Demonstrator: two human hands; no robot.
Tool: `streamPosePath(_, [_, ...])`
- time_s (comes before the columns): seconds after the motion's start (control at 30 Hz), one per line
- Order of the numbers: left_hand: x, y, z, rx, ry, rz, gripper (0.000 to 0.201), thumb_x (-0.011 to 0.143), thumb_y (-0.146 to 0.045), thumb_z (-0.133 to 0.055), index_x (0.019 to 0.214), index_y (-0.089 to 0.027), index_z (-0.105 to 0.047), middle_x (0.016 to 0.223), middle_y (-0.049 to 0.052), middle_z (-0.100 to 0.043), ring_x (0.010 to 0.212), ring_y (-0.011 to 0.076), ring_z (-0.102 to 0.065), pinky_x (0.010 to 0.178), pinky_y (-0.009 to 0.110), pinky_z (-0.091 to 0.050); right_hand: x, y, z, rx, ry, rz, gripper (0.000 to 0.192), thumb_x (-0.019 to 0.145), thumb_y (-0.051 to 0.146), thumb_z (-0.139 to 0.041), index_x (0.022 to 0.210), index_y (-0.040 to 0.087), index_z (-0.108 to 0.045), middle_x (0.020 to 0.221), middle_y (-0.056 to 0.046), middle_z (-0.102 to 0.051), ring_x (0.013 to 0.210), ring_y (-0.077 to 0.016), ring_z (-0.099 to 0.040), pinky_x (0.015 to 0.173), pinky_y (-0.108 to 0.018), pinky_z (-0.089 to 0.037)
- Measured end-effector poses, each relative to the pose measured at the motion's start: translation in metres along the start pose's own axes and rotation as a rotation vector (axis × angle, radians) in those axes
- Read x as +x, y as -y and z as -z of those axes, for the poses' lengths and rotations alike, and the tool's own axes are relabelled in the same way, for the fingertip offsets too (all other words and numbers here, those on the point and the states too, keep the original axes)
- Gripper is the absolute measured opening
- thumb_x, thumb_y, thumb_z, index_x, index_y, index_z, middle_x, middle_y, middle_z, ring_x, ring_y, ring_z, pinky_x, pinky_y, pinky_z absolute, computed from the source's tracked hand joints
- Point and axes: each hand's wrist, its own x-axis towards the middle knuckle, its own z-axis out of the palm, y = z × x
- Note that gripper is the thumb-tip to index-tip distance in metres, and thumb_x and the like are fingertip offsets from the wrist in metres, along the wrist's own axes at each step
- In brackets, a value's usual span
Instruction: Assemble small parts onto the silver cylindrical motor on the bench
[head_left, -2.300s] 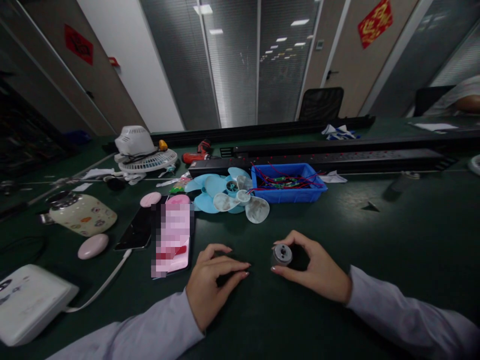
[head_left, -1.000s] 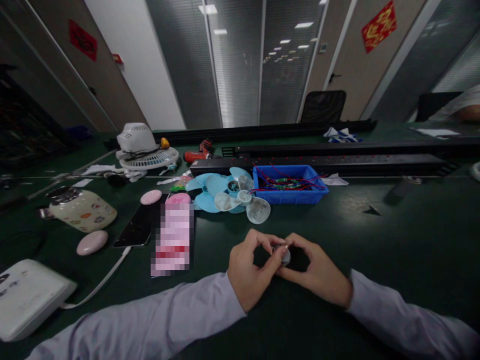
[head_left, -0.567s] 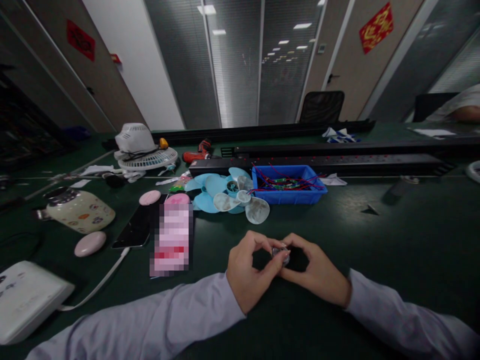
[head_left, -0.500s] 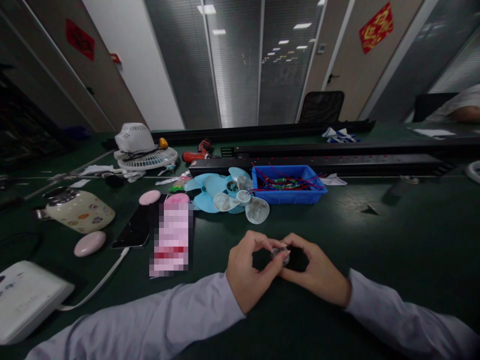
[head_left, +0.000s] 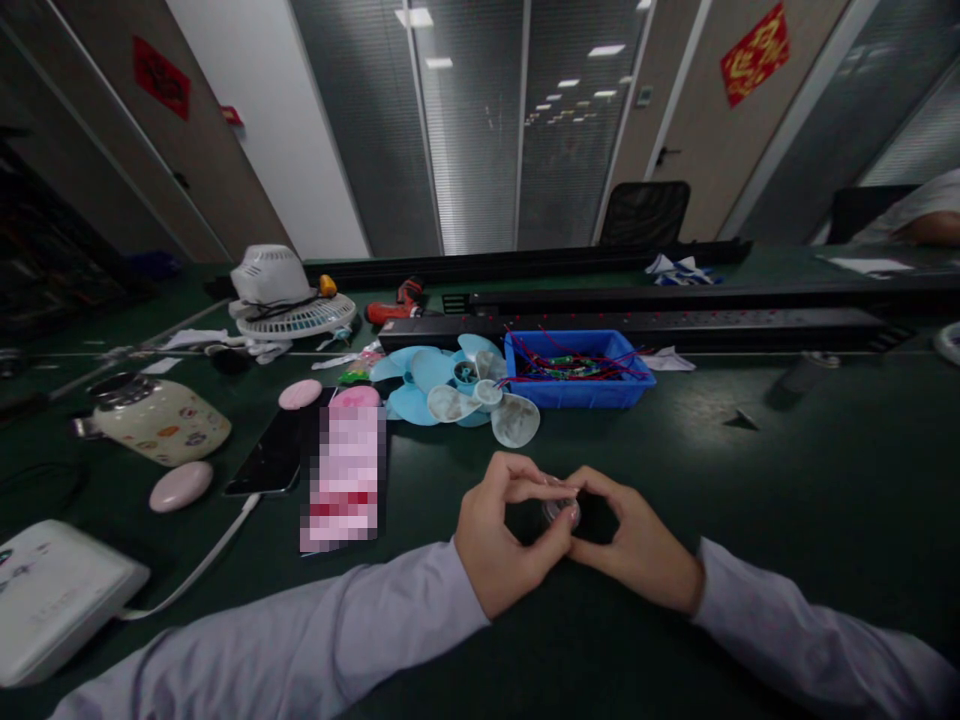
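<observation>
Since 2.3 s ago, left hand (head_left: 504,535) is moving off the mat and onto the small metal motor (head_left: 559,509), which right hand (head_left: 637,545) is already holding. Both hands are now pinching it w/ fingertips, low over the green table (head_left: 750,480), front-center. Motor is mostly hidden by fingers. Fan blades (head_left: 457,390) and blue bin (head_left: 577,368) w/ red wires are sitting behind, apart from hands. Phone (head_left: 343,478) is lying to the left.
</observation>
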Motion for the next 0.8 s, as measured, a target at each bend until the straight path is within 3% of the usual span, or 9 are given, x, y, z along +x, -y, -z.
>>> streamPosePath(0.13, [0.0039, -0.0015, 0.0005, -0.041, 0.009, 0.042, 0.034, 0.075, -0.010, -0.069, 0.095, -0.022, -0.044, 0.086, 0.005, -0.077, 0.090, 0.0200, -0.072, 0.085, 0.036, -0.054, 0.0007, 0.0021, 0.0007, -0.009, -0.003, 0.009, 0.019, 0.075, 0.018, -0.072, 0.088, 0.021, -0.059, 0.086, 0.001, -0.064, 0.083, -0.0179, -0.061, 0.074, -0.030, -0.048])
streamPosePath(0.37, [0.0084, -0.0056, -0.0021, -0.018, -0.114, 0.147, 0.033, 0.069, -0.020, -0.077, 0.079, -0.022, -0.046, 0.066, -0.002, -0.068, 0.068, 0.0179, -0.071, 0.066, 0.030, -0.055, -0.0009, 0.0016, -0.0008, -0.027, -0.001, 0.034, 0.027, 0.076, 0.024, -0.074, 0.100, 0.023, -0.062, 0.095, -0.001, -0.067, 0.089, -0.0194, -0.063, 0.080, -0.033, -0.049])
streamPosePath(0.57, [0.0107, -0.0046, -0.0031, -0.032, -0.107, 0.185, 0.038, 0.066, -0.022, -0.080, 0.077, -0.022, -0.044, 0.063, -0.004, -0.065, 0.064, 0.0166, -0.068, 0.062, 0.027, -0.052, 0.0004, 0.0029, -0.0005, -0.026, 0.001, 0.015, 0.028, 0.076, 0.026, -0.075, 0.100, 0.023, -0.062, 0.096, -0.001, -0.068, 0.090, -0.0195, -0.064, 0.080, -0.033, -0.049])
streamPosePath(0.8, [0.0072, -0.0003, -0.0008, -0.020, -0.063, 0.049, 0.034, 0.071, -0.014, -0.073, 0.089, -0.022, -0.046, 0.072, -0.002, -0.069, 0.079, 0.0181, -0.071, 0.076, 0.031, -0.054, -0.0005, 0.0012, -0.0009, -0.036, -0.016, 0.026, 0.021, 0.076, 0.022, -0.073, 0.092, 0.022, -0.060, 0.086, 0.001, -0.064, 0.079, -0.0165, -0.061, 0.072, -0.029, -0.048])
